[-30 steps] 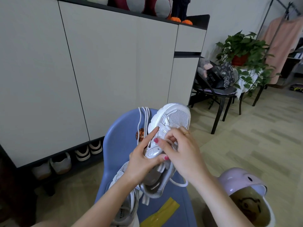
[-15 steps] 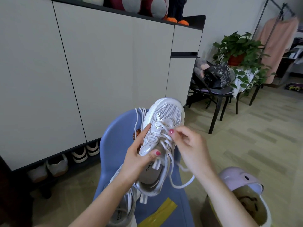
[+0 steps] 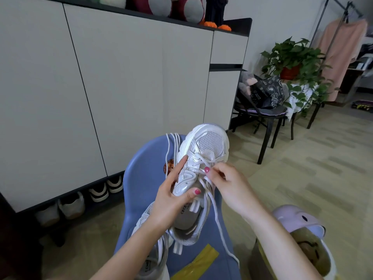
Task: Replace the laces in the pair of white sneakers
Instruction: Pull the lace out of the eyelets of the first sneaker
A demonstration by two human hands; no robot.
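A white sneaker (image 3: 205,146) is held up with its toe pointing away, above a blue chair (image 3: 145,178). My left hand (image 3: 171,201) grips the sneaker's left side, thumb across the tongue. My right hand (image 3: 228,184) pinches its white lace (image 3: 217,219) near the lower eyelets; the loose lace end trails down over the chair seat. The second sneaker (image 3: 153,257) lies on the seat under my left forearm. Spare white laces (image 3: 171,146) hang over the chair's back.
A yellow strip (image 3: 197,263) lies on the seat. A pink-lidded bin (image 3: 298,223) stands at the lower right. White cabinets (image 3: 121,87) with shoes beneath them fill the left. A black chair (image 3: 266,118) and a potted plant (image 3: 292,61) stand further right.
My right hand has moved from over the laces down near the tongue to the eyelets closer to the toe, pinching the lace. The sneaker has tilted slightly and stays in my left hand.
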